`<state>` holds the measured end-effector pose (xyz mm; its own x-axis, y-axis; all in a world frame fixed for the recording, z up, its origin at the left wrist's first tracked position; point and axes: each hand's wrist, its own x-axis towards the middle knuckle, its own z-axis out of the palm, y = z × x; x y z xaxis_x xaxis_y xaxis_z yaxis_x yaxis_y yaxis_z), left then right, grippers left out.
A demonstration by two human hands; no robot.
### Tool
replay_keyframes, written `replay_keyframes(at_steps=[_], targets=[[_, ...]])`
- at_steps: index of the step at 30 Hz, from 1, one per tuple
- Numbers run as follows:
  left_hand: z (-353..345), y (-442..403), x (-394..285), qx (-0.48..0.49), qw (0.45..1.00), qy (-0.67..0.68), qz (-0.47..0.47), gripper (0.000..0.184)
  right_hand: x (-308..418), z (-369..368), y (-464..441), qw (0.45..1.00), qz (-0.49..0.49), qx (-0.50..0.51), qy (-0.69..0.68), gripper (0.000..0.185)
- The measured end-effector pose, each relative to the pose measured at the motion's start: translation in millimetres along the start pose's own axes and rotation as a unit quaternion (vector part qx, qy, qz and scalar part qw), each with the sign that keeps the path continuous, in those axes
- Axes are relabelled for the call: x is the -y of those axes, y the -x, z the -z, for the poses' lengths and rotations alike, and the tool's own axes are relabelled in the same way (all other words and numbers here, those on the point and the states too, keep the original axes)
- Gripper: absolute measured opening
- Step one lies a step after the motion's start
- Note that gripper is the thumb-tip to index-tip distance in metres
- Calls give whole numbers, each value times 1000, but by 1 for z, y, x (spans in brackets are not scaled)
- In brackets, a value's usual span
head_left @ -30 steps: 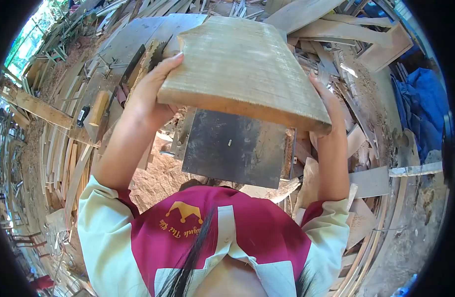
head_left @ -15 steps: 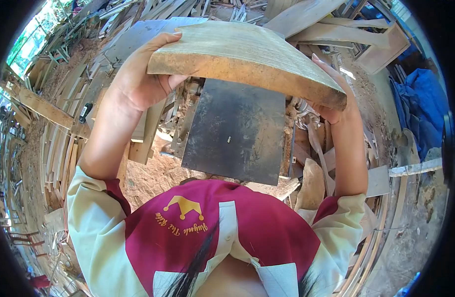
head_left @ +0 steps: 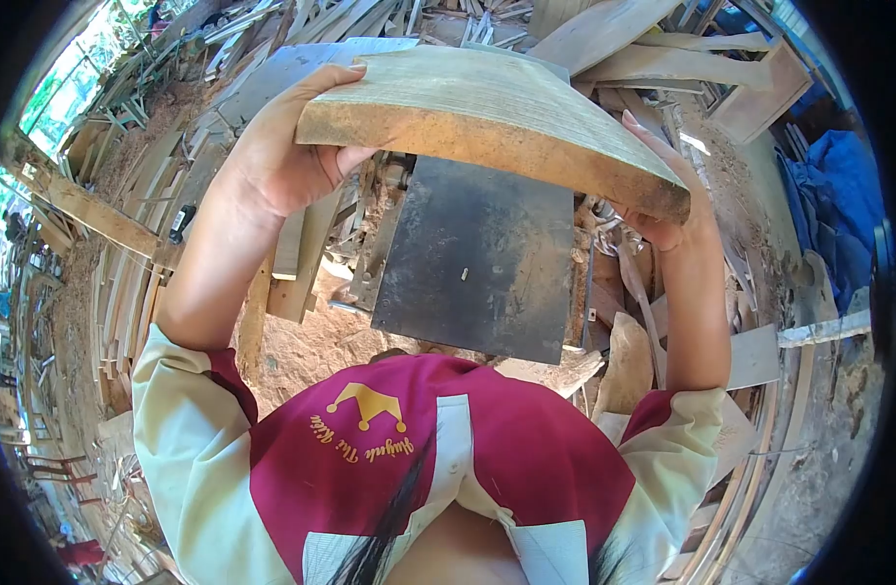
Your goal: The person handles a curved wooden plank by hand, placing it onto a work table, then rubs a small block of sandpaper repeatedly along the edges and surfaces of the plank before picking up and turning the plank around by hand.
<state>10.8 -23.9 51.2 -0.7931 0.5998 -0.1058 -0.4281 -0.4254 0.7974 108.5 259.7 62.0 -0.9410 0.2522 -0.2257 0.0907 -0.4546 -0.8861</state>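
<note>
A thick wooden board with a pale, grained top face and a brown edge is held up in front of me, its near edge facing me. My left hand grips its left end, with the thumb below the edge and fingers along the top. At the right end my right hand is closed around the board, partly hidden behind it. Below the board lies a dark flat metal machine table, with a small pale bit on its surface.
Sawdust covers the floor in front of me. Stacked planks stand at the left, and large boards lie at the upper right. A blue tarp hangs on the far right. Wood scraps lie beside the metal table.
The board and both hands keep nearly the same hold and height. The surroundings have shifted slightly to the right in view.
</note>
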Motion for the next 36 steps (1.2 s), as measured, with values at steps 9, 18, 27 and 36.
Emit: replay_keyframes(at_steps=[9,18,27,36], targets=[[5,-2,5,-9,999,-15,-37,29,-3,-11,4,998,8,-46,36,27],[27,-13,6,-11,1000,-13,17,26,-15,-5,-6,1000,-6,-3,27,30],[36,-16,11,-46,998,-15,29,24,-22,-6,-9,999,-22,13,19,28],[13,-8,26,-55,998,33,3,20,-16,16,-13,999,-29,33,-3,26]])
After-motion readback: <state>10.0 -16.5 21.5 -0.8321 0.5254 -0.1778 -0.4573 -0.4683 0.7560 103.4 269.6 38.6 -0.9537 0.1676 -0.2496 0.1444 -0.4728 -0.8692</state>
